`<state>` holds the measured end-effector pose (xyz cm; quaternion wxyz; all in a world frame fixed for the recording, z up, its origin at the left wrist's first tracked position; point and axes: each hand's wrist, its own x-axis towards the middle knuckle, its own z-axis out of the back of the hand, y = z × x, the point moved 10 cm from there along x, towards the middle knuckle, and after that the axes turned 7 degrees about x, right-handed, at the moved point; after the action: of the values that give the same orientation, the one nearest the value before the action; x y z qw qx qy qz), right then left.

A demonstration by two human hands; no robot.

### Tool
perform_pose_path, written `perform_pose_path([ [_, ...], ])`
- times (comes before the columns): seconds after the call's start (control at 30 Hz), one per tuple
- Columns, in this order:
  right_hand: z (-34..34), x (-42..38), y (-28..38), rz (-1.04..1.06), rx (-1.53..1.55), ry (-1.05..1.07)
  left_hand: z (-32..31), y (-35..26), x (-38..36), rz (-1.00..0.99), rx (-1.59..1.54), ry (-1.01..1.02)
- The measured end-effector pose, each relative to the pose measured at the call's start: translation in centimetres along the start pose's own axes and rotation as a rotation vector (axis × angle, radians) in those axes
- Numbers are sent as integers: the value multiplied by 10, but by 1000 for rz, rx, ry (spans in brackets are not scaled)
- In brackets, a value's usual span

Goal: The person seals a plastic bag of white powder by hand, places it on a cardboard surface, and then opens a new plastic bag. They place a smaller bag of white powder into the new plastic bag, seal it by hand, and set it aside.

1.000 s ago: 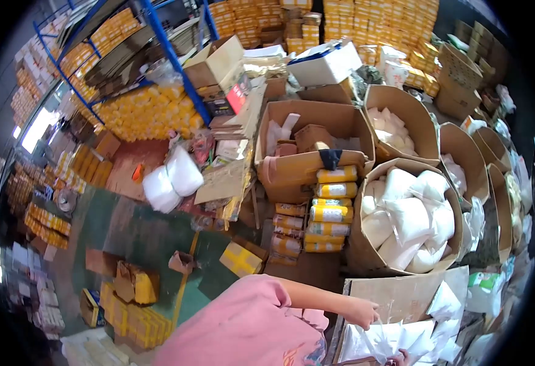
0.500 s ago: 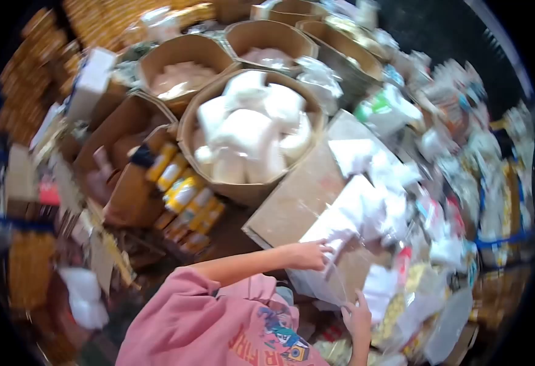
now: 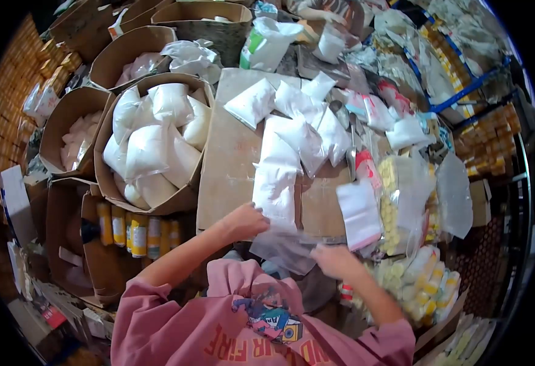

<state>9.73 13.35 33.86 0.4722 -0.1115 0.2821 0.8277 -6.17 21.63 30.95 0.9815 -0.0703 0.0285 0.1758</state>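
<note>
clear bag (image 3: 285, 247): empty, thin plastic, stretched flat between both hands at the near edge of the bench (image 3: 231, 165), just in front of the pink shirt.
left hand (image 3: 246, 221): fingers closed on the bag's left edge, beside the lower end of a long white packet (image 3: 276, 183).
right hand (image 3: 334, 259): fingers pinch the bag's right edge; grip looks closed, fingertips partly blurred.
why held so: judging by the pull from both sides, the bag is kept taut and off the clutter, probably so its mouth can be found.
white packets (image 3: 301, 125): filled, fanned across the cardboard sheet on the bench, just beyond the bag, within reach.
small flat bags (image 3: 359, 213): stack to the right of the bag, near the right hand.
yellow pieces in clear bag (image 3: 401, 195): right of that stack.
big box (image 3: 151, 143): left of the bench, heaped with white packets.
yellow bottles (image 3: 130, 229): row below that box, left of the left arm.
</note>
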Motion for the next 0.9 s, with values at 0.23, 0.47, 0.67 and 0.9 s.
perform_pose_path([
  [0.23, 117, 18, -16, -98, -67, -508, 82, 12, -29, 286, -18, -553],
  [0.47, -143, 25, -60, -94, 372, 312, -99, -71, -31, 86, -558, 83],
  [0.67, -187, 33, -120, -192, 1109, 427, -173, -67, -19, 389, -1523, 127],
  [0.9, -249, 102, -216, -218, 1029, 255, -306, -70, 14, 780, -2102, 201],
])
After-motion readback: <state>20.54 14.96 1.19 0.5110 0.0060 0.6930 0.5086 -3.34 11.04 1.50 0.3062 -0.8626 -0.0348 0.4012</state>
